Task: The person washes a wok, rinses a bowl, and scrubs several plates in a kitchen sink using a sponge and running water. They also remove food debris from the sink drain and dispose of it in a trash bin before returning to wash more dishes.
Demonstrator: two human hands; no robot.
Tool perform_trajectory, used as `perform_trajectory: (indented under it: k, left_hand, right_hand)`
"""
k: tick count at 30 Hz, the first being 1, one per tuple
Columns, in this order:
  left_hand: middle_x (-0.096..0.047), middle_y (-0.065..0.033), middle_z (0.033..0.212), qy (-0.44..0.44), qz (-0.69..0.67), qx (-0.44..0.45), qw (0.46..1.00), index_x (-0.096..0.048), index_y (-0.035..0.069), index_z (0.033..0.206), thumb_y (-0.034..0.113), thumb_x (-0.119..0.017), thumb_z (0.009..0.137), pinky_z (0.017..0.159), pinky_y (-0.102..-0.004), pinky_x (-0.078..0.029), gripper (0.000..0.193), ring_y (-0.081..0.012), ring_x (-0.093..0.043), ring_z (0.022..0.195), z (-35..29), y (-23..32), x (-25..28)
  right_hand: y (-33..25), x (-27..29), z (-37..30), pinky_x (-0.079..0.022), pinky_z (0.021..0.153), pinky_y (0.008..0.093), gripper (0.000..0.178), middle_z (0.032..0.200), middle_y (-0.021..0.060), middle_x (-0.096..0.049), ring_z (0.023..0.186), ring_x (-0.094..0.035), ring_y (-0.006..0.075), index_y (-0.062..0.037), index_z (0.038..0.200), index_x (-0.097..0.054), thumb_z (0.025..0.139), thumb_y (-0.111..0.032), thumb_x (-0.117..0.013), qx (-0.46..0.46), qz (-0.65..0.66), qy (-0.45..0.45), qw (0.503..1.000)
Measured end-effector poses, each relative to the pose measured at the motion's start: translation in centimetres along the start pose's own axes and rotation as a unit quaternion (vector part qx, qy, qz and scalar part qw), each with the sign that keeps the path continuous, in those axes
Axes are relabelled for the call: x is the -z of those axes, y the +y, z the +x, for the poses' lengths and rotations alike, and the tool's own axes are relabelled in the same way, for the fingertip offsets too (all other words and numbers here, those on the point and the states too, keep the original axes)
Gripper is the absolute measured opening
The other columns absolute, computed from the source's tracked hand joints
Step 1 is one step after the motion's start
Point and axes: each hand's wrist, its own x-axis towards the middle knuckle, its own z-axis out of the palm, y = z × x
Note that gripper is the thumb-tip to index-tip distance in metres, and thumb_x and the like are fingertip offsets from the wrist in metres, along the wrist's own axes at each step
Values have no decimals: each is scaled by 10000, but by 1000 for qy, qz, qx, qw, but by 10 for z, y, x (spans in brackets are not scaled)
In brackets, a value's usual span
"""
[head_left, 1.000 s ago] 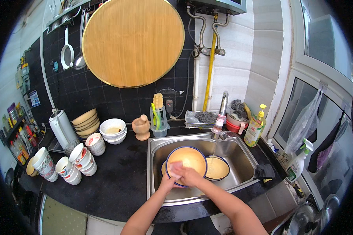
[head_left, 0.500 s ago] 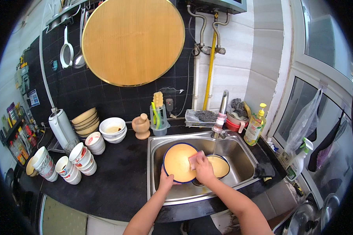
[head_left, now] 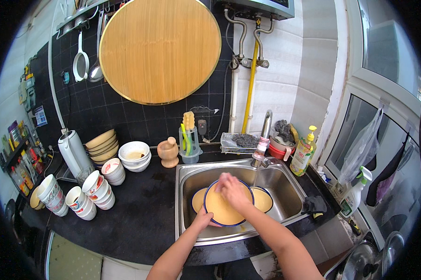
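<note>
Over the sink (head_left: 285, 217), my left hand (head_left: 203, 220) grips the lower left rim of a cream bowl (head_left: 224, 212) with a dark blue edge, tilted toward me. Inside that bowl is my right hand (head_left: 234, 190), fingers bent and slightly blurred. The pink sponge seen in it a moment earlier is mostly hidden by the hand now. Two more cream bowls lie in the sink, a left bowl (head_left: 198, 200) partly behind the held one and a right bowl (head_left: 263, 200) under the faucet (head_left: 265, 128), where a thin stream of water runs.
Left on the black counter (head_left: 140, 210) stand stacked white cups (head_left: 96, 183), white bowls (head_left: 135, 154), brown bowls (head_left: 103, 144) and a wooden mortar (head_left: 168, 153). A yellow-pump soap bottle (head_left: 303, 154) stands behind the sink's right side, with a spray bottle (head_left: 355, 193) farther right.
The held bowl has moved right and slightly down, uncovering the left bowl in the sink. My right hand has shifted left and up across its inside.
</note>
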Motion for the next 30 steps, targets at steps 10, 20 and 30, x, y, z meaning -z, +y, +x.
perform_trajectory:
  k: [10,20,30]
  left_hand:
    - [-434,-144,1222,-10,4,24,1000,-287,107,1306,-100,-371,736,631,-468,-571,612,-361,-554,965,-2,2,7]
    - [-461,-142,1202,101,20,-111,988,-231,130,1346,-92,-365,747,581,-370,-571,653,-291,-575,954,7,-6,13]
    - [-500,-164,1133,98,-28,-66,993,-282,96,1316,-58,-350,748,519,-443,-570,593,-341,-608,832,5,2,12]
  right_hand:
    - [-18,26,5,-276,1009,397,289,1210,69,-464,1221,-339,256,-56,1020,-573,769,-184,-509,218,-108,-111,964]
    - [-59,0,-67,-452,796,420,458,1089,215,-531,952,-529,372,-127,1185,-496,729,-143,-541,-117,211,-197,950]
    - [-35,32,-44,-99,1054,507,981,1379,127,-325,1317,-163,349,-98,1351,-299,584,-579,-676,-78,-158,-340,924]
